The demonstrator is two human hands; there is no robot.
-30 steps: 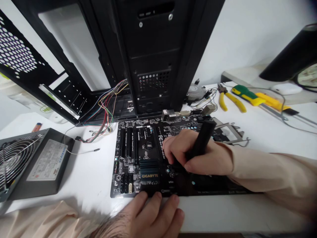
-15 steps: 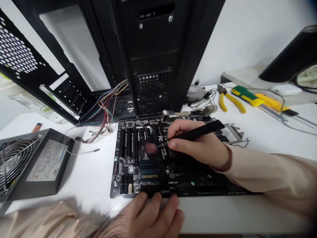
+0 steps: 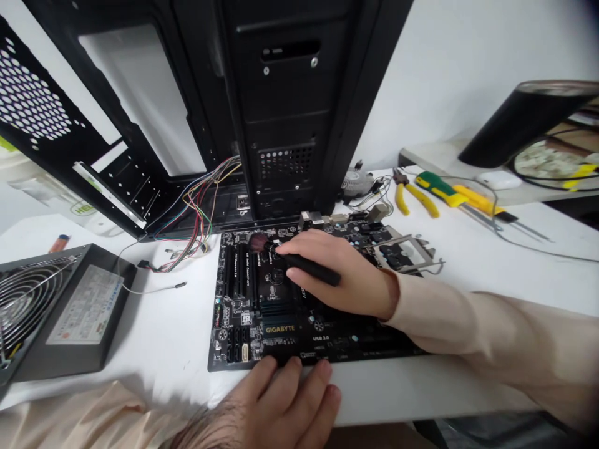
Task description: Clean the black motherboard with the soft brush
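A black motherboard (image 3: 281,299) marked GIGABYTE lies flat on the white table. My right hand (image 3: 334,271) is closed around the black handle of a brush (image 3: 311,268). The brush's reddish bristles are over the board's upper left part, near the top of its long slots. My left hand (image 3: 285,399) rests at the board's front edge, fingers lying slightly apart with fingertips touching the edge. Nothing shows in it; its palm is hidden.
A black computer case (image 3: 290,118) stands behind the board, with loose coloured wires. At the left lies a power supply (image 3: 84,312). A cooler fan (image 3: 353,181), pliers (image 3: 416,196) and green-handled screwdriver (image 3: 437,189) lie at the back right.
My right hand has moved the brush toward the back left, from the board's middle to near its upper left corner. The camera view has shifted slightly. My left hand remains at the front edge.
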